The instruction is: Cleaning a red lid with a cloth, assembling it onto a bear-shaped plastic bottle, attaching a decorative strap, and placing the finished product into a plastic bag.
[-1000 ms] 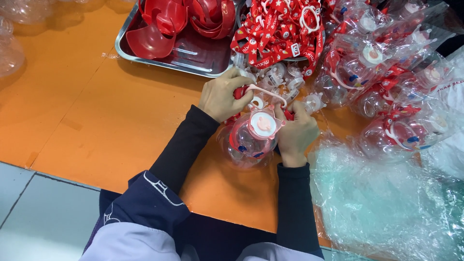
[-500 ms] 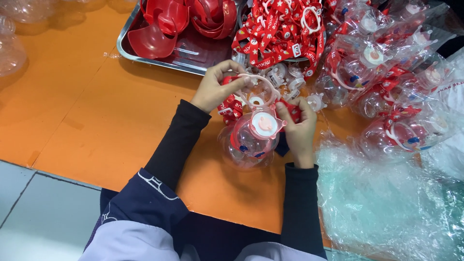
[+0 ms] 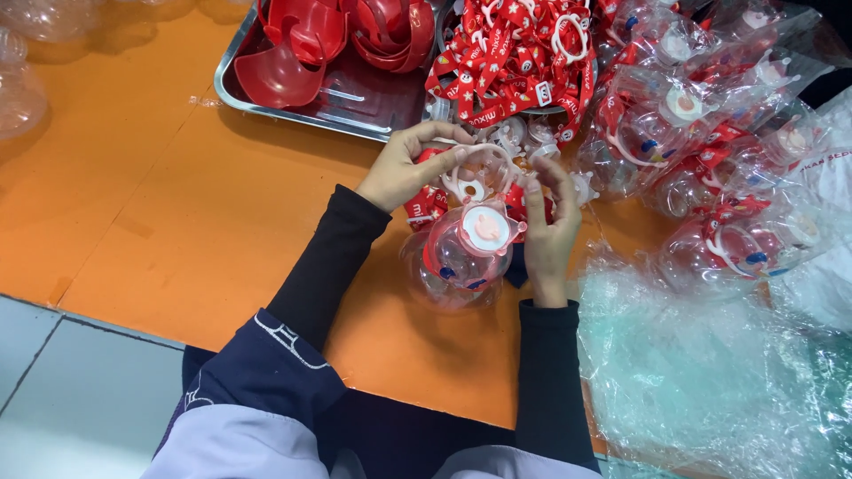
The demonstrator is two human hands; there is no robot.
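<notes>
White ring lifted above the clear ball

Both hands now hold the white plastic ring (image 3: 475,173) higher than a second ago: left hand (image 3: 410,168) and right hand (image 3: 548,232) pinch its sides, while the clear ball (image 3: 466,253) rests just below the grip on the orange table (image 3: 195,222).

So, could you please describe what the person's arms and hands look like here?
Both hands, left hand and right hand, are bare, with no gloves. Each arm wears a snug black long sleeve to the wrist, under a navy overgarment with white trim at the upper arm.
</notes>
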